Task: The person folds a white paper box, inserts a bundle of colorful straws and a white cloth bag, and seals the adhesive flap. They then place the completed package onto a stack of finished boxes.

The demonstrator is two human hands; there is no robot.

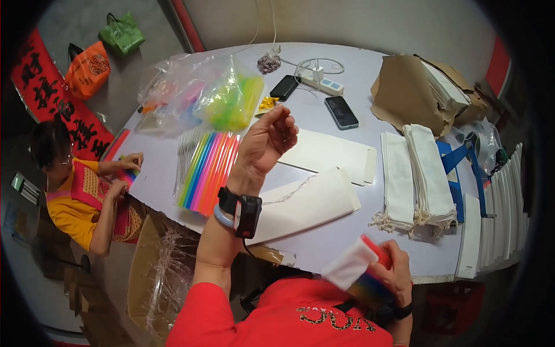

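My left hand [267, 140] is raised above the table, fingers loosely curled, pinching what looks like a thin white string that trails down toward a flat white sleeve [300, 203]. A black device and a blue bangle sit on that wrist. Close to my chest, my right hand [395, 272] grips a bundle of rainbow-coloured straws partly inside a white cloth pouch [350, 264]. A row of loose coloured straws [209, 168] lies on the table left of my left hand.
Stacks of white pouches [417, 173] lie to the right, white sleeves [502, 214] beside them. Plastic bags of coloured pieces [199, 95], two phones [341, 111], a power strip [322, 84] and a brown paper bundle [413, 92] sit farther back. A seated person [78, 196] works at left.
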